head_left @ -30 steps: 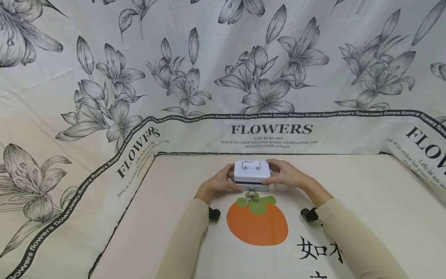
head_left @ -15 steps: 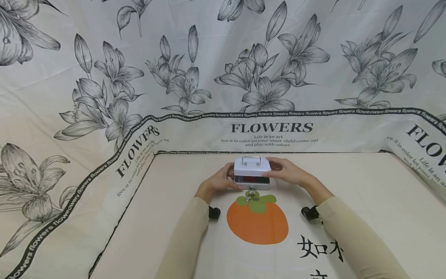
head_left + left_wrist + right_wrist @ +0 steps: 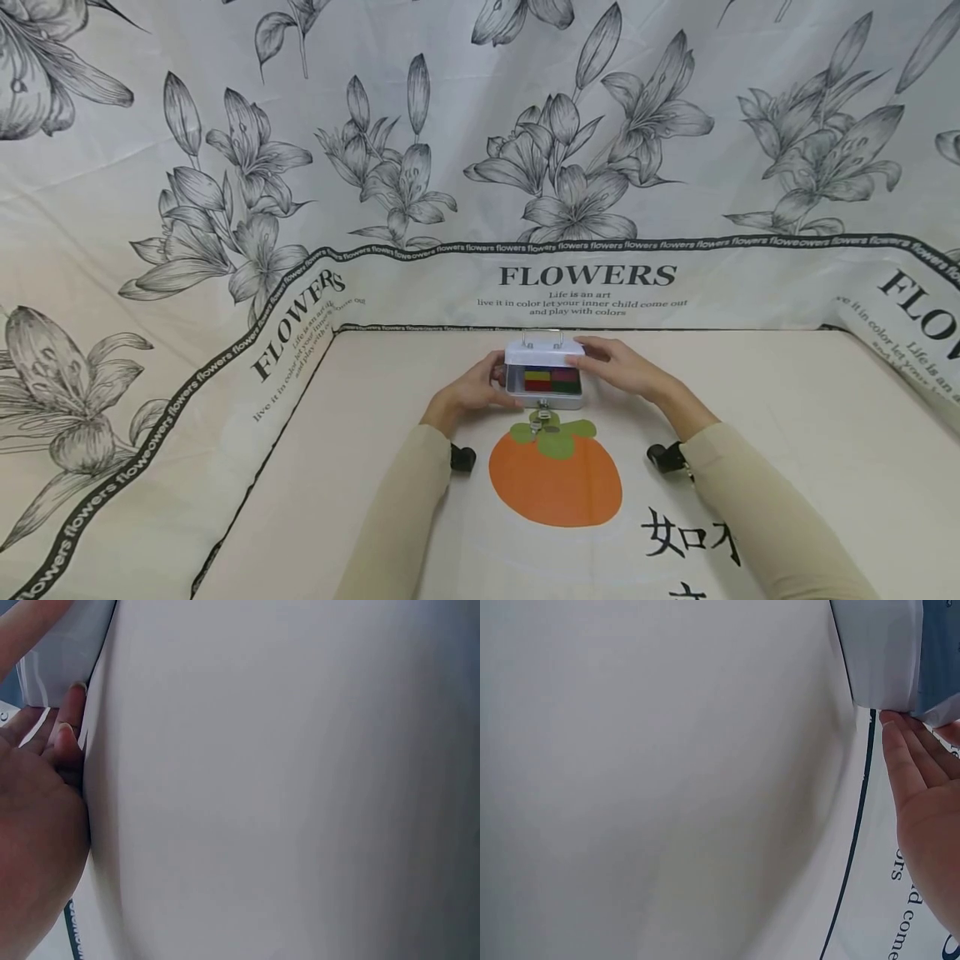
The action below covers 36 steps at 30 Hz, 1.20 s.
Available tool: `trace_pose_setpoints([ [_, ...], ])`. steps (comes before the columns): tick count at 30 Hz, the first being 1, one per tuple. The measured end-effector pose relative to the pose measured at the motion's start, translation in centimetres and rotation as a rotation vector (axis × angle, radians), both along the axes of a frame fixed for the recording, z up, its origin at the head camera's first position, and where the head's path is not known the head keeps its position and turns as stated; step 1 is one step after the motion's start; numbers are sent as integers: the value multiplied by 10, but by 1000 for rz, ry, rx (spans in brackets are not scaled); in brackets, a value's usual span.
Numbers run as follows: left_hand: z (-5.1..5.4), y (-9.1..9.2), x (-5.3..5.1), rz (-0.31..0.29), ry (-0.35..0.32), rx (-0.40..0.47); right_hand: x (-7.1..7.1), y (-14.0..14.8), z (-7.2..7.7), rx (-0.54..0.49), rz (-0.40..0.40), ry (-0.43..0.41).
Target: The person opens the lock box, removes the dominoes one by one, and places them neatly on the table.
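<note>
A small white metal cash box (image 3: 545, 402) stands on the table with its lid (image 3: 545, 354) tilted part way up. A wire handle tops the lid. Inside lie coloured blocks (image 3: 551, 381) in yellow, red, pink and green. My left hand (image 3: 474, 386) holds the box body at its left side, thumb along the front corner. At the right, my right hand (image 3: 622, 367) grips the lid, thumb on its front edge and fingers behind. The right wrist view shows fingertips (image 3: 904, 750) against the box's edge. A small latch with keys (image 3: 540, 417) hangs at the front.
The table cloth (image 3: 375, 400) is pale, with an orange persimmon print (image 3: 555, 483) in front of the box and black characters at the right. A flower-printed curtain (image 3: 577, 283) rises behind and beside the table.
The lid has swung up and back with my right hand, from nearly closed to part way open, and the coloured blocks have come into sight. My left hand has stayed on the box.
</note>
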<state>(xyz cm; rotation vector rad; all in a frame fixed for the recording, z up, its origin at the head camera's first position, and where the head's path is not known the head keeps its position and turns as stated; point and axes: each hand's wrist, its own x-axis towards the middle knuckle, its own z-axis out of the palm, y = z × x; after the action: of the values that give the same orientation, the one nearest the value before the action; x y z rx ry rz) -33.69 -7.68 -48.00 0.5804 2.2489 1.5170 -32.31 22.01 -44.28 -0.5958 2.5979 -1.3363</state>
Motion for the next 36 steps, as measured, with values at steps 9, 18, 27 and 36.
trace_pose_setpoints([
  [9,1,2,1,-9,2,5,-4,-2,1,-6,-46,-6],
  [18,0,1,-2,-9,17,-12,-5,-5,11,-55,-48,-50],
  [27,3,2,-1,11,16,-28,-11,-3,5,-91,-49,-97],
  [36,-1,2,-1,27,-3,-36,-12,-7,6,-115,-70,-132],
])
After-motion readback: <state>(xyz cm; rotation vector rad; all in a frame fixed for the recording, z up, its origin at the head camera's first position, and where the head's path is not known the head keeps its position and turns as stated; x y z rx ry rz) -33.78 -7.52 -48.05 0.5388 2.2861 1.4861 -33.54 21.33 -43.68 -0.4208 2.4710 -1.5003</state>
